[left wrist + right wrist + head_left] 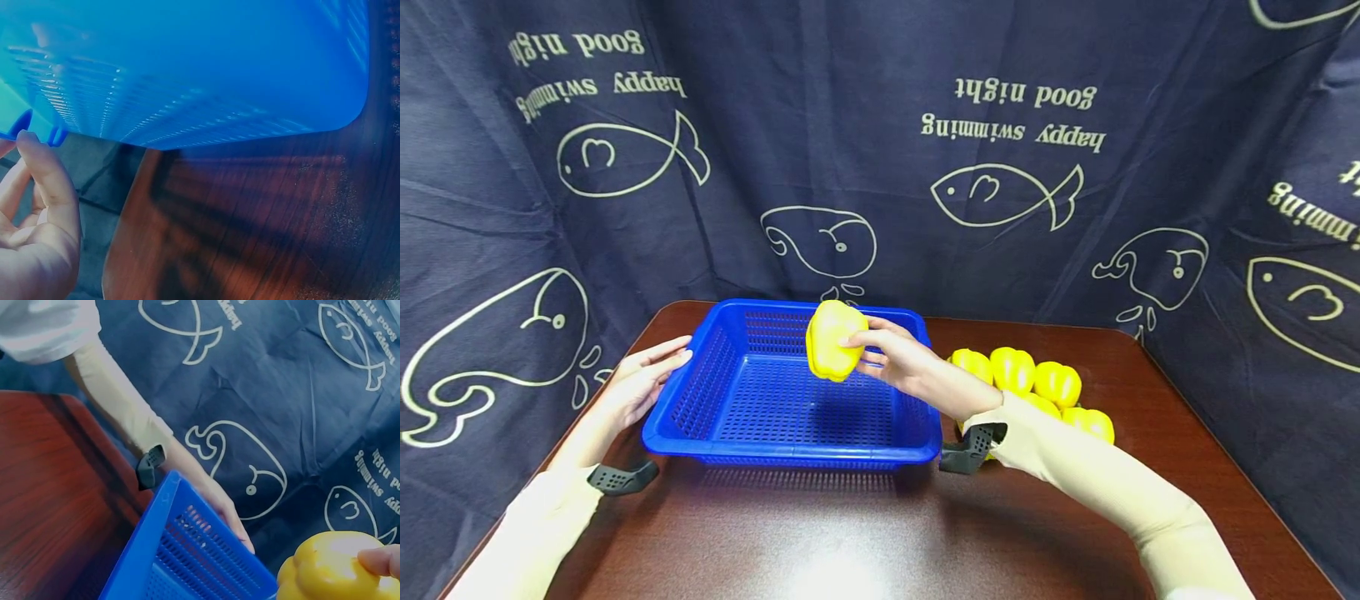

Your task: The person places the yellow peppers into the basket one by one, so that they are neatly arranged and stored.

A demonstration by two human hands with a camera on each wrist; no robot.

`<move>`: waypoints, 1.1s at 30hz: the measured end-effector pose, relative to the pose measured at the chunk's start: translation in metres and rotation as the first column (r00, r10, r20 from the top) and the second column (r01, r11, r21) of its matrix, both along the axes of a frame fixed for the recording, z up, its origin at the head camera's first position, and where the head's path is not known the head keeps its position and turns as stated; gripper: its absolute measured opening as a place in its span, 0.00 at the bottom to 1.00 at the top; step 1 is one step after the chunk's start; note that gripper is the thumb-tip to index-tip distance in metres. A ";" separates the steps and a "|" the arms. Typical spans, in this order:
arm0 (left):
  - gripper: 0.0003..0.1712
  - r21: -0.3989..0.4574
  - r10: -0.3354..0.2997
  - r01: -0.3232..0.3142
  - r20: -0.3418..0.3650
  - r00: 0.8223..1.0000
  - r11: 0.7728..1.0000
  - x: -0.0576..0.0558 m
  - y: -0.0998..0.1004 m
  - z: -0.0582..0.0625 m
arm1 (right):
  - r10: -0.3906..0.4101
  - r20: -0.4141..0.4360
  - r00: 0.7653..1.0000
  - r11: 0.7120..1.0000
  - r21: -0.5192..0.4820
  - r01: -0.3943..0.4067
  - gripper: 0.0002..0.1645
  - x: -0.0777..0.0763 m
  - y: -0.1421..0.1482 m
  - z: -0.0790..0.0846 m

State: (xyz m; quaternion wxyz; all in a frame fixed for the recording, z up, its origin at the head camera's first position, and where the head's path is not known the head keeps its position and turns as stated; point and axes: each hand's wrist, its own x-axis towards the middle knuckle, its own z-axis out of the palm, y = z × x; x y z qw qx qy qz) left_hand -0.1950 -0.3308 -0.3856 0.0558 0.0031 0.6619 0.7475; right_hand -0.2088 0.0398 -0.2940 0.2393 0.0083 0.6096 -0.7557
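Observation:
A yellow bell pepper (835, 340) is held up over the blue basket (790, 454), gripped from its right side by my right hand (902, 354). In the right wrist view the thumb presses on the pepper (334, 565). My left hand (643, 383) is at the basket's left side. Seen from the left wrist, that hand (47, 212) pinches the rim between thumb and fingers. The basket's inner floor shows bare perforated plastic in the head view.
Several more yellow bell peppers (1013, 371) are grouped on the brown table (760, 533), right of the basket and partly behind my right forearm. Dark blue cloth (880, 150) with fish and whale drawings hangs around the table's back and sides.

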 end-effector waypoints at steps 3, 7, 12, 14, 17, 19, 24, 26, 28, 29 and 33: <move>0.16 0.028 -0.006 0.005 0.011 1.000 1.000 0.000 0.000 0.001 | 0.000 0.008 1.000 1.000 -0.004 0.000 0.29 -0.002 -0.011 -0.001; 0.16 0.047 -0.016 0.016 0.005 1.000 0.999 0.001 0.001 0.002 | -0.002 0.016 1.000 1.000 0.000 0.002 0.29 -0.006 -0.026 -0.003; 0.17 0.047 -0.006 0.006 0.011 1.000 0.999 0.001 0.001 0.002 | 0.008 0.013 1.000 0.999 0.032 -0.009 0.30 -0.009 -0.042 -0.005; 0.17 0.046 -0.002 0.001 0.013 1.000 0.999 0.001 0.001 0.002 | 0.007 0.014 1.000 0.999 0.041 -0.008 0.30 -0.010 -0.048 -0.007; 0.16 0.064 -0.005 0.004 0.013 1.000 0.998 0.000 0.001 0.000 | -0.007 0.023 1.000 0.999 0.037 0.007 0.31 -0.011 -0.057 -0.009; 0.16 0.074 -0.007 0.006 0.012 1.000 0.997 0.000 0.001 -0.001 | -0.017 0.031 0.999 0.999 0.037 0.015 0.30 -0.012 -0.063 -0.010; 0.15 0.086 -0.009 0.009 0.003 1.000 0.996 0.001 0.001 -0.003 | -0.021 0.050 0.999 1.000 0.019 0.020 0.29 -0.017 -0.079 -0.012; 0.15 0.084 -0.005 0.006 -0.005 1.000 0.996 0.001 0.002 -0.003 | -0.024 0.055 0.998 1.000 0.015 0.023 0.31 -0.019 -0.084 -0.013; 0.15 0.081 0.000 0.000 -0.010 1.000 0.997 0.001 0.002 -0.003 | -0.030 0.062 0.998 0.999 0.016 0.029 0.33 -0.020 -0.088 -0.013; 0.15 0.080 0.002 -0.001 -0.011 1.000 0.997 0.001 0.002 -0.002 | -0.035 0.068 0.997 0.999 0.018 0.034 0.34 -0.021 -0.090 -0.014; 0.14 0.070 0.011 -0.010 -0.016 1.000 0.997 0.001 0.003 -0.001 | -0.057 0.082 0.995 0.998 0.037 0.054 0.36 -0.027 -0.097 -0.019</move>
